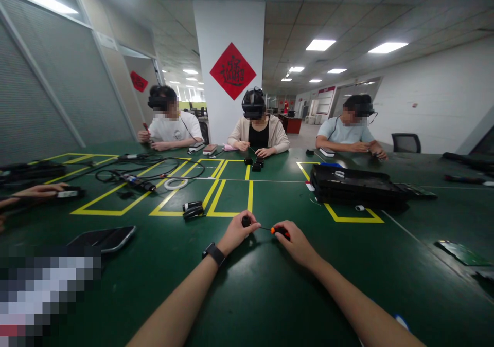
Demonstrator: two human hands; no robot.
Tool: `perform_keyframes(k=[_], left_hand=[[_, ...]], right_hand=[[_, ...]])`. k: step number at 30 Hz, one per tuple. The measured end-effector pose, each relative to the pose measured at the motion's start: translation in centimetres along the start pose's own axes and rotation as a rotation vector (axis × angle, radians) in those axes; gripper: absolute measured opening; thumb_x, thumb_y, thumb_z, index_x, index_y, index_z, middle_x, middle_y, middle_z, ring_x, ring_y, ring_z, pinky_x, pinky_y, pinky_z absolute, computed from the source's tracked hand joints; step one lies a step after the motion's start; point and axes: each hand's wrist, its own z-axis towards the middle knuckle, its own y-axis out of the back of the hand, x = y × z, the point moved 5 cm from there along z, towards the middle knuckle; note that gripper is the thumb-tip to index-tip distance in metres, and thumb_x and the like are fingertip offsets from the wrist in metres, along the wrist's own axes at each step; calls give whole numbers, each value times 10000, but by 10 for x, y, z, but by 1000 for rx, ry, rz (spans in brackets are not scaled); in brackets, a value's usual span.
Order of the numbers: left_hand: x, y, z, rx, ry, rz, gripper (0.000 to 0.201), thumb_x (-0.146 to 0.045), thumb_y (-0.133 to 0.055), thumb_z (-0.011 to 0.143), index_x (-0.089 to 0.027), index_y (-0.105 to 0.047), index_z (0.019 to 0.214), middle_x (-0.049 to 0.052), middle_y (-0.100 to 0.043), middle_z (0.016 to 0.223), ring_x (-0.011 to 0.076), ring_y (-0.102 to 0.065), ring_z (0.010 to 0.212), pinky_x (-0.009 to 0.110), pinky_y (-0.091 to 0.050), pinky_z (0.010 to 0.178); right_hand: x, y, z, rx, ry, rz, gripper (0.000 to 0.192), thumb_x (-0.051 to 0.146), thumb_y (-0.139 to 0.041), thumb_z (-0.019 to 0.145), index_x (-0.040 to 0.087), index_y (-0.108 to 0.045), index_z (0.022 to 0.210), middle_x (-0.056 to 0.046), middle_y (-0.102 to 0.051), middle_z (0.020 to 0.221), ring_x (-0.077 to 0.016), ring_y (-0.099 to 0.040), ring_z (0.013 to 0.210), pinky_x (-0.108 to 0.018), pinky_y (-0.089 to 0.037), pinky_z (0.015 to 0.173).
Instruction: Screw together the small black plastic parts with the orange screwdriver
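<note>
Okay, your left hand (236, 232) pinches a small black part (246, 221) at table centre; your right hand (295, 241), at its 3 o'clock, grips the orange-handled screwdriver (278, 230). Keep the tip seated, shaft level, part steady.

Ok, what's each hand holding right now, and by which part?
The right hand grips a small screwdriver by its orange-and-black handle. The left hand pinches a small black part at the tip.

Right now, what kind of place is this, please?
Probably a shared workshop room in an office: a big green table marked with yellow tape boxes, and the right hand turning a small screwdriver into a part in the left hand.
</note>
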Motion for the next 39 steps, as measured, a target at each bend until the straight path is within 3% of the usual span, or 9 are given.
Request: perform_keyframes(k=[4,13,19,26,31,39], left_hand=[[-2,0,0,5,0,-14,263,-395,-624,673,-150,-544,722,1,-565,696,117,-509,644,236,-397,626],[-1,-1,-2,17,31,-17,256,-411,-561,724,-156,-539,744,-25,-544,630,99,-487,577,222,-386,584],[-2,1,-2,5,9,12,253,-403,-573,715,-153,-543,736,-17,-552,654,109,-500,612,235,-392,620],[-2,-1,-6,6,45,2,270,-432,-536,735,-164,-546,763,-18,-553,628,111,-496,588,224,-383,577],[-8,0,-7,-6,7,21,238,-395,-572,713,-160,-552,748,-4,-565,676,122,-507,645,239,-402,633],[-9,0,-6,-2,-2,13,226,-381,-568,721,-159,-549,761,-5,-564,689,123,-509,656,246,-401,649]], right_hand=[[2,0,2,23,29,-24,317,257,-284,903,189,-592,933,-58,-563,938,-170,-485,927,-331,-364,877],[3,1,-1,27,23,3,168,246,-481,817,197,-533,969,-43,-543,954,-168,-493,896,-306,-400,819],[-1,0,1,-21,50,-48,285,220,-294,896,180,-574,927,-57,-542,943,-164,-465,945,-330,-354,894],[0,0,-1,-5,41,-47,177,189,-401,840,185,-557,924,-48,-539,918,-170,-473,908,-331,-384,844],[2,2,-3,1,5,-9,194,194,-483,789,190,-539,975,-50,-537,963,-174,-488,918,-332,-392,840],[-1,0,0,1,20,-68,231,241,-363,870,179,-586,869,-48,-555,886,-167,-482,883,-325,-380,827]])
